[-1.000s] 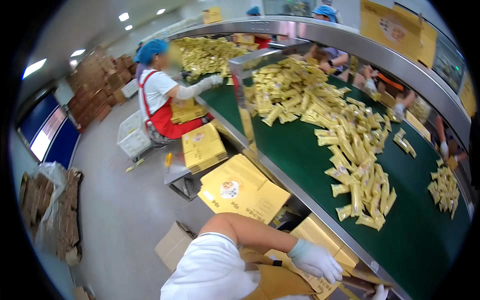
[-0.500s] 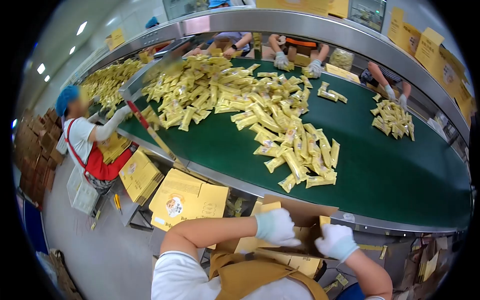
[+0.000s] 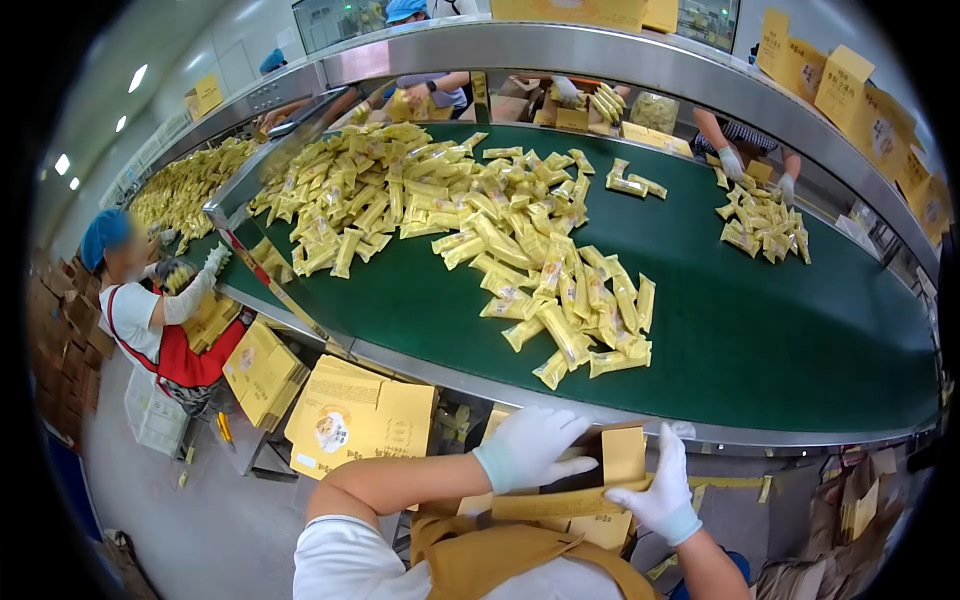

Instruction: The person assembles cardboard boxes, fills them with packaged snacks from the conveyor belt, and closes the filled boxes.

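Observation:
In front of my body is a yellow cardboard box (image 3: 556, 503) with its top open and flaps standing up. My left hand (image 3: 533, 450), in a white glove, reaches over the box's left side with fingers stretched out and thumb apart. On the right side, my gloved right hand (image 3: 664, 492) has its fingers extended upward beside a raised flap (image 3: 625, 455), the thumb resting against the box's front edge. Past the box, a heap of yellow wrapped snack packets (image 3: 560, 300) lies on the green conveyor belt (image 3: 730, 350).
Flattened yellow cartons (image 3: 360, 415) are stacked left of my arm, with another stack (image 3: 262, 372) beyond. A co-worker in a red apron (image 3: 190, 350) works at the left. Other workers' gloved hands (image 3: 735, 165) are across the belt. A metal rail (image 3: 560, 50) arches above.
Both hands were curled at the box; their fingers are now spread out. The box's flaps have shifted, and one now stands up between the hands. The whole view has shifted slightly.

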{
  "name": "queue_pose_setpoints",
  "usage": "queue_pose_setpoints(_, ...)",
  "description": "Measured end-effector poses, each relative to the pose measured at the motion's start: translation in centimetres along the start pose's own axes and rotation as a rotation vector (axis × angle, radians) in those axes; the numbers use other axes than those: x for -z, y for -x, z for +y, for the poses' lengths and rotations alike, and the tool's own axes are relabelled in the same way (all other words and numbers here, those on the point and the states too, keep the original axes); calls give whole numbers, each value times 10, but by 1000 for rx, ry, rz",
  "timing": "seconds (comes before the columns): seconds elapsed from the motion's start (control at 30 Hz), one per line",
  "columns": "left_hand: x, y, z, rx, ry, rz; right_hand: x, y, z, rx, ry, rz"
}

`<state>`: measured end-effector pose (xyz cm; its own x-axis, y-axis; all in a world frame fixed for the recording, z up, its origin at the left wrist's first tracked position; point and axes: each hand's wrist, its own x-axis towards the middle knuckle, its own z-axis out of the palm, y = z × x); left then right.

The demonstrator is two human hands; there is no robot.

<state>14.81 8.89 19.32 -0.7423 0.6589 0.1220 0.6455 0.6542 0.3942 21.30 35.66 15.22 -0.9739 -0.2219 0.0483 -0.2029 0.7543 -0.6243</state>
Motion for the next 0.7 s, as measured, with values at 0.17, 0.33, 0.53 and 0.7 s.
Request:
queue_pose_setpoints(0.17,-40,17,9,-149,-73,-131,-61,-3,23,-273,-841,64)
queue_pose_setpoints(0.33,-29,16,34,-46,-176,-379,-59,-5,24,-188,-833,66)
queue_pose_setpoints(0.53,6,14,18,21,74,-140,-47,2,95,-349,-1295,406)
queue_pose_setpoints(0.7,-22,14,-20,51,1013,198,-79,20,119,-123,-622,242)
